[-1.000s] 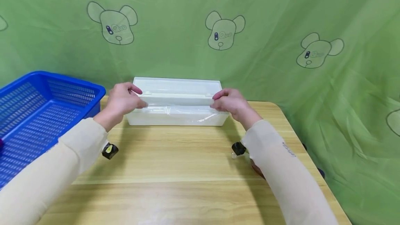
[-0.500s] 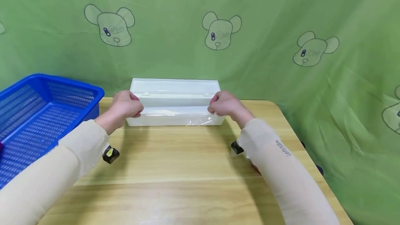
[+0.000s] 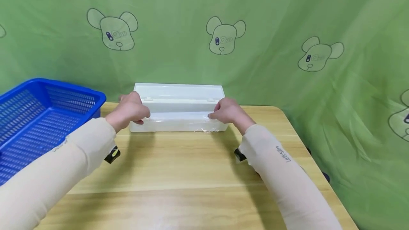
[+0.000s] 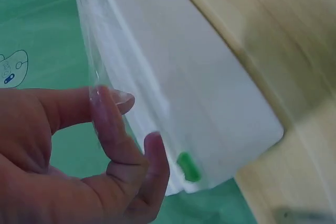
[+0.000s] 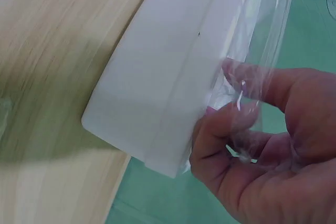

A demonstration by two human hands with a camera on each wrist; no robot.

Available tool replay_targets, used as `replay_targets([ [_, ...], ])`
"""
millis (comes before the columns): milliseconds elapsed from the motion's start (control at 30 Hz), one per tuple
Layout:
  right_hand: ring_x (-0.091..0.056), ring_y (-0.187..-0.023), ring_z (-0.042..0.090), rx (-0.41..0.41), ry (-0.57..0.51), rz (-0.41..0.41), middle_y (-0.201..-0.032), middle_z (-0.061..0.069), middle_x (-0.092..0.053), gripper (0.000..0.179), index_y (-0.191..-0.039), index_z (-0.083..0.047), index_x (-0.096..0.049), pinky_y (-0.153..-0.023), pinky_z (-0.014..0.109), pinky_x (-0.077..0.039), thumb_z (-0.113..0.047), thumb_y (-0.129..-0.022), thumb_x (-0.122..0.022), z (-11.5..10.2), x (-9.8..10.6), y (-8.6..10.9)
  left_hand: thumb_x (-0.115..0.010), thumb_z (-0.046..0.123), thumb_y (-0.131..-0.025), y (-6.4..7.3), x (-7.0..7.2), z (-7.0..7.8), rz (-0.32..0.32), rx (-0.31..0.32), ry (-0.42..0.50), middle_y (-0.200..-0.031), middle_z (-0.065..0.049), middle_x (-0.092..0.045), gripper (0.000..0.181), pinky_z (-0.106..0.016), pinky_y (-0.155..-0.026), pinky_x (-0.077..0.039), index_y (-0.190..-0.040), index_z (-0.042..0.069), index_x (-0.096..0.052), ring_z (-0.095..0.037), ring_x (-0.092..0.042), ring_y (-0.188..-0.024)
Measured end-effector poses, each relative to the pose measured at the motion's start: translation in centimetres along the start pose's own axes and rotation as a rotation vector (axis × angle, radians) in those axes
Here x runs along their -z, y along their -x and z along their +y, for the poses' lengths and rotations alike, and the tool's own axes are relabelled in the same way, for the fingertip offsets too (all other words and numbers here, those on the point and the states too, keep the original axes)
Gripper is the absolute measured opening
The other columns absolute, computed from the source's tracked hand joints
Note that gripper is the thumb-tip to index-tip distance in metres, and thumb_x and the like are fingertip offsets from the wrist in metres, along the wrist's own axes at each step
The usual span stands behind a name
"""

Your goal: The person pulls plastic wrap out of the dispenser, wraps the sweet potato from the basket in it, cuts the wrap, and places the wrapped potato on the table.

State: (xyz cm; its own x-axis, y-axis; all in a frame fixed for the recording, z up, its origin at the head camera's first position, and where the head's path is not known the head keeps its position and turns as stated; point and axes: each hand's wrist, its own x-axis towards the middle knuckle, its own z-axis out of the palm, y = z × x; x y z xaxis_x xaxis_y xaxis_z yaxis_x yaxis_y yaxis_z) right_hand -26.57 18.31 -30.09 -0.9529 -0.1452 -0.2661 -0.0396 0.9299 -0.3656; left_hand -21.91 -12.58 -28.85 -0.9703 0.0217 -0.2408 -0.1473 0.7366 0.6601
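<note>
A long white plastic dispenser box (image 3: 179, 125) stands at the back of the table with its lid (image 3: 179, 91) raised. Clear plastic wrap (image 4: 89, 35) stretches along its opening. At the box's left end, my left hand (image 3: 130, 111) pinches the wrap's edge between thumb and index finger, the other fingers bent. My right hand (image 3: 228, 111) grips the wrap at the right end; in the right wrist view the film (image 5: 270, 40) runs over thumb and fingers. A green patch (image 4: 188, 167) shows on the box in the left wrist view. The inside of the box is mostly hidden.
A blue mesh basket (image 3: 48, 116) stands at the left of the wooden table (image 3: 179, 176). Behind hangs a green curtain (image 3: 172, 45) with bear-head drawings, touching close behind the box. The table's right edge runs beyond my right sleeve (image 3: 274, 166).
Both hands have closed from looser fingers onto the plastic wrap and come slightly toward each other. The wrap now lies along the box opening between them. The box stays in place.
</note>
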Motion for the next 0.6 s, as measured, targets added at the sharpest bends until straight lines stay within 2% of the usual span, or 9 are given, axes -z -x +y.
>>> replay_targets([
  [100, -0.062, -0.094, 0.021, -0.012, -0.090, -0.014, -0.110, 0.009, -0.066, 0.026, -0.114, -0.003, -0.068, -0.083, 0.032, -0.054, -0.026, -0.102, -0.073, 0.3, -0.2, 0.0, -0.065, 0.001, -0.087, 0.1, 0.3, 0.3, -0.016, -0.007, -0.035, -0.093, -0.014, -0.057, 0.024, -0.060, -0.126, -0.037, -0.075, 0.008, -0.046, -0.008, -0.066, -0.050],
  [167, -0.063, -0.099, 0.023, -0.008, -0.153, 0.003, -0.117, 0.012, -0.067, 0.026, -0.120, -0.004, -0.068, -0.085, 0.033, -0.055, -0.021, -0.101, -0.073, 0.4, -0.3, 0.0, -0.063, 0.000, -0.086, 0.0, 0.5, 0.5, -0.005, -0.018, -0.085, -0.082, -0.011, -0.061, 0.017, -0.059, -0.129, -0.033, -0.077, 0.005, -0.050, -0.012, -0.068, -0.051],
  [233, -0.063, -0.104, 0.025, 0.001, -0.196, 0.025, -0.122, 0.015, -0.068, 0.028, -0.124, -0.003, -0.069, -0.089, 0.034, -0.055, -0.018, -0.100, -0.071, 0.5, -0.6, -0.1, -0.061, -0.001, -0.085, 0.0, 0.7, 0.8, 0.016, -0.012, -0.136, -0.093, -0.020, -0.069, 0.006, -0.058, -0.125, -0.039, -0.084, -0.001, -0.055, -0.020, -0.069, -0.066],
  [300, -0.063, -0.108, 0.027, 0.004, -0.229, 0.048, -0.123, 0.016, -0.069, 0.030, -0.127, -0.004, -0.069, -0.091, 0.036, -0.054, -0.016, -0.099, -0.069, 0.4, -0.8, -0.2, -0.059, -0.001, -0.084, -0.1, 0.9, 1.1, 0.030, 0.004, -0.186, -0.121, -0.035, -0.068, 0.015, -0.051, -0.109, -0.054, -0.098, -0.008, -0.059, -0.029, -0.065, -0.081],
  [367, -0.063, -0.109, 0.028, 0.000, -0.253, 0.066, -0.124, 0.016, -0.068, 0.031, -0.130, -0.004, -0.067, -0.093, 0.037, -0.053, -0.015, -0.100, -0.067, 0.4, -1.0, -0.2, -0.057, -0.001, -0.085, -0.3, 0.9, 1.5, 0.022, 0.025, -0.220, -0.154, -0.049, -0.038, 0.044, -0.039, -0.082, -0.061, -0.127, -0.016, -0.054, -0.030, -0.058, -0.082],
  [400, -0.063, -0.108, 0.028, -0.006, -0.267, 0.072, -0.124, 0.016, -0.068, 0.031, -0.131, -0.004, -0.066, -0.093, 0.037, -0.053, -0.015, -0.102, -0.066, 0.3, -1.1, -0.3, -0.056, -0.001, -0.086, -0.4, 0.9, 1.7, 0.012, 0.033, -0.234, -0.162, -0.051, -0.020, 0.057, -0.034, -0.068, -0.057, -0.140, -0.018, -0.046, -0.026, -0.054, -0.080],
  [467, -0.062, -0.106, 0.027, -0.018, -0.299, 0.076, -0.123, 0.016, -0.066, 0.030, -0.131, -0.004, -0.064, -0.091, 0.036, -0.053, -0.015, -0.104, -0.063, 0.3, -1.2, -0.3, -0.055, 0.000, -0.088, -0.6, 1.0, 1.9, 0.000, 0.032, -0.273, -0.163, -0.053, -0.011, 0.074, -0.027, -0.057, -0.050, -0.155, -0.020, -0.029, -0.023, -0.055, -0.071],
  [533, -0.061, -0.103, 0.025, -0.015, -0.328, 0.080, -0.122, 0.015, -0.065, 0.027, -0.130, -0.005, -0.063, -0.086, 0.034, -0.052, -0.015, -0.106, -0.060, 0.2, -1.2, -0.4, -0.053, 0.000, -0.089, -0.6, 1.2, 2.1, -0.011, 0.030, -0.289, -0.160, -0.054, -0.018, 0.077, -0.025, -0.055, -0.052, -0.157, -0.022, -0.023, -0.018, -0.058, -0.060],
  [600, -0.059, -0.097, 0.021, -0.009, -0.359, 0.078, -0.119, 0.013, -0.064, 0.024, -0.128, -0.005, -0.065, -0.080, 0.030, -0.051, -0.014, -0.106, -0.058, 0.1, -1.3, -0.4, -0.052, -0.001, -0.089, -0.6, 1.3, 2.0, -0.026, 0.032, -0.272, -0.152, -0.049, -0.038, 0.060, -0.025, -0.057, -0.056, -0.145, -0.019, -0.040, -0.015, -0.060, -0.057],
])
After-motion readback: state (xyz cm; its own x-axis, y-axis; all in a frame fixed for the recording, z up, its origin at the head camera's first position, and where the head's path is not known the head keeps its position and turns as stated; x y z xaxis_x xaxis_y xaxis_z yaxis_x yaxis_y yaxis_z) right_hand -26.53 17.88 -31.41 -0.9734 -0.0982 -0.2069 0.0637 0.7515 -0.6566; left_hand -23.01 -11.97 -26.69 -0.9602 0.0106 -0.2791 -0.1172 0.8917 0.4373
